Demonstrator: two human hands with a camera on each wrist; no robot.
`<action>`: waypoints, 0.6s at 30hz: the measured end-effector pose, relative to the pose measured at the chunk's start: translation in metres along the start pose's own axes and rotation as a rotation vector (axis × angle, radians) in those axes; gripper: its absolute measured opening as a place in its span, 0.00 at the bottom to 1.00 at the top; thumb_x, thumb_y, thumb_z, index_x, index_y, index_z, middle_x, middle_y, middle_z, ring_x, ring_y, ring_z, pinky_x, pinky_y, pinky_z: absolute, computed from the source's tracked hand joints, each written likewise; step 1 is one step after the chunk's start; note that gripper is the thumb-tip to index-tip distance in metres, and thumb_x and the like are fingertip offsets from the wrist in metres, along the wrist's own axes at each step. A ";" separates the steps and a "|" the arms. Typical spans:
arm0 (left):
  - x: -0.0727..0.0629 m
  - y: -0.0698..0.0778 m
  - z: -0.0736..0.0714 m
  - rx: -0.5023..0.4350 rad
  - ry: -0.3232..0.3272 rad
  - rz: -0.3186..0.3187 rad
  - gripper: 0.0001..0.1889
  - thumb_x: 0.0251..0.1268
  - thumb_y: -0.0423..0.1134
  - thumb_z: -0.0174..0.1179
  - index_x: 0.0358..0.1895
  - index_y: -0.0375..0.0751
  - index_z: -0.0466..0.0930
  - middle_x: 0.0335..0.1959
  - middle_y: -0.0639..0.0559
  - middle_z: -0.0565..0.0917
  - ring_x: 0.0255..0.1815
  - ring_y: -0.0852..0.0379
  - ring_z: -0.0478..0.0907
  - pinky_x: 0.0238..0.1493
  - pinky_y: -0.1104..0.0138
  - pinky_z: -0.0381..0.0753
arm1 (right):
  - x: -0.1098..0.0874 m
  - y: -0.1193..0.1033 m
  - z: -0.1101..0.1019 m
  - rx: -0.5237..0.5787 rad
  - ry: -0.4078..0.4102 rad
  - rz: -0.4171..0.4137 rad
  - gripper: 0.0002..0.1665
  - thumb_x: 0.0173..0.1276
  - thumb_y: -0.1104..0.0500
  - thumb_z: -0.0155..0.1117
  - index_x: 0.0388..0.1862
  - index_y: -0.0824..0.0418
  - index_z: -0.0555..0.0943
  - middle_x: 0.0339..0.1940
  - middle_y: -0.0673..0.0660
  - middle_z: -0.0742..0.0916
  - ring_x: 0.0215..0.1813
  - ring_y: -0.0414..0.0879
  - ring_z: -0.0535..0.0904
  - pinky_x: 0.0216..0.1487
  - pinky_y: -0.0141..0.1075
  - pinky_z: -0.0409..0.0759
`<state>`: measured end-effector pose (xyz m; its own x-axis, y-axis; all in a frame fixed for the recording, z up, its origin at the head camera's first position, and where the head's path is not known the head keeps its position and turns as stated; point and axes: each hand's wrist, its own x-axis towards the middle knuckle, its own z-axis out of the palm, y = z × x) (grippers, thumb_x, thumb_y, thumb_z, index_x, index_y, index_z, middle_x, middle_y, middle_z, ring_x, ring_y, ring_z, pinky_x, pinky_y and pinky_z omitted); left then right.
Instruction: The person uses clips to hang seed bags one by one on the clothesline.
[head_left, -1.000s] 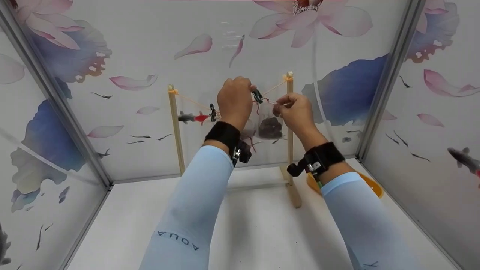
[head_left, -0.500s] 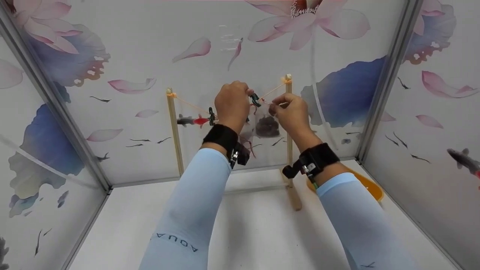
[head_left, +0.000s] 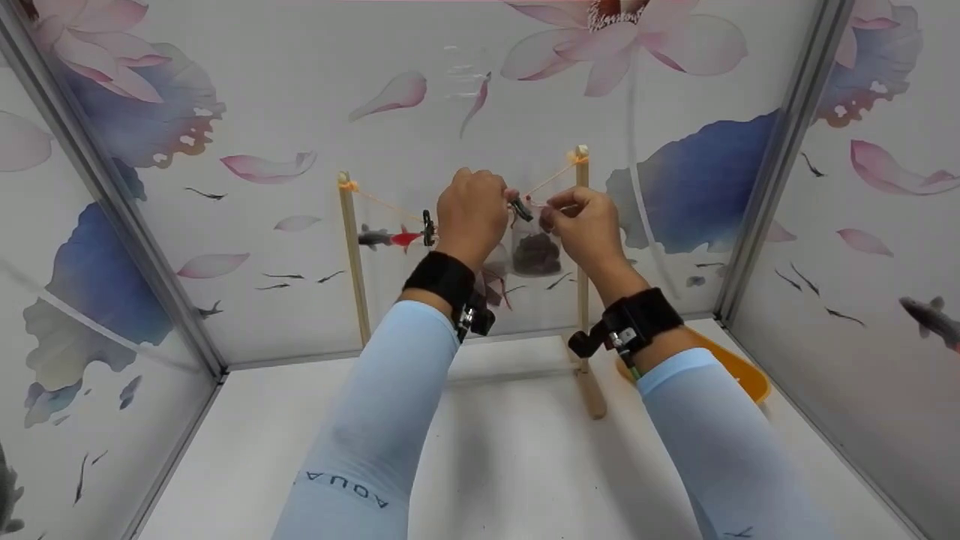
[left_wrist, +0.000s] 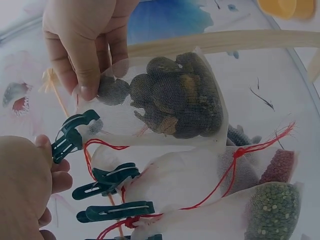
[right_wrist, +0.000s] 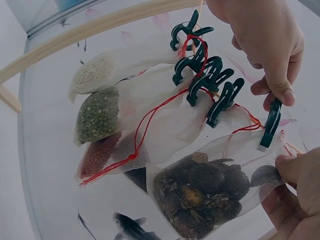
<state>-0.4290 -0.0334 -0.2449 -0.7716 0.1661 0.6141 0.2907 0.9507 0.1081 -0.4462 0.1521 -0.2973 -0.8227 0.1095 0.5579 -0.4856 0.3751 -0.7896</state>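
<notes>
My left hand point(head_left: 472, 214) grips a dark green clip point(left_wrist: 74, 135), whose jaws sit on the top edge of a mesh bag point(right_wrist: 200, 192). Dark, flat, roundish pieces fill this white bag, and their kind is unclear. At the bag's upper corner, my right hand point(head_left: 589, 229) pinches the mesh between thumb and fingers. Red drawstrings trail from the bag's mouth. An orange string point(head_left: 551, 180) slopes down toward both hands from the right post. In the right wrist view, several more green clips point(right_wrist: 226, 102) hold other mesh bags along that string.
Two wooden posts point(head_left: 582, 262) carry the string; a footed base point(head_left: 589, 394) stands on the white table point(head_left: 517, 465). Hanging bags hold green beans point(right_wrist: 97, 115), reddish grains point(right_wrist: 100, 155) and pale grains point(right_wrist: 92, 70). A yellow basin point(head_left: 750, 375) sits behind my right forearm.
My left hand and its clip have moved slightly lower toward the string. The bag and my right hand have shifted a little to the left; both hands keep their hold.
</notes>
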 end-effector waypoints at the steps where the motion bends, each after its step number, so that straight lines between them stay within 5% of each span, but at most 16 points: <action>1: 0.000 0.000 0.000 0.006 -0.005 0.008 0.23 0.93 0.55 0.55 0.51 0.44 0.96 0.40 0.47 0.89 0.44 0.49 0.81 0.42 0.59 0.86 | 0.000 0.000 0.000 -0.001 -0.001 -0.001 0.07 0.79 0.62 0.76 0.50 0.66 0.92 0.43 0.67 0.96 0.35 0.38 0.90 0.36 0.26 0.84; 12: -0.006 -0.005 -0.008 0.008 -0.130 0.041 0.30 0.91 0.64 0.52 0.61 0.42 0.91 0.52 0.46 0.88 0.55 0.47 0.81 0.54 0.56 0.90 | -0.002 0.008 0.003 0.009 -0.037 0.020 0.09 0.81 0.61 0.75 0.52 0.65 0.92 0.45 0.66 0.96 0.42 0.45 0.94 0.40 0.26 0.86; 15: -0.015 -0.008 -0.010 -0.020 -0.075 0.083 0.30 0.92 0.64 0.51 0.66 0.44 0.90 0.54 0.46 0.89 0.57 0.47 0.82 0.56 0.57 0.90 | -0.005 0.012 0.002 0.016 -0.057 0.019 0.09 0.81 0.61 0.75 0.52 0.65 0.92 0.45 0.65 0.96 0.44 0.48 0.95 0.43 0.27 0.87; 18: -0.033 -0.013 -0.011 -0.096 0.058 0.150 0.27 0.92 0.61 0.53 0.65 0.44 0.91 0.52 0.46 0.88 0.54 0.47 0.82 0.52 0.57 0.90 | -0.009 0.017 -0.001 -0.004 -0.075 0.005 0.09 0.81 0.59 0.76 0.51 0.64 0.92 0.46 0.63 0.96 0.46 0.48 0.94 0.47 0.30 0.85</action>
<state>-0.4010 -0.0542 -0.2581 -0.6828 0.2858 0.6724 0.4545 0.8867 0.0846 -0.4465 0.1589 -0.3158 -0.8450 0.0422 0.5331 -0.4802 0.3787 -0.7912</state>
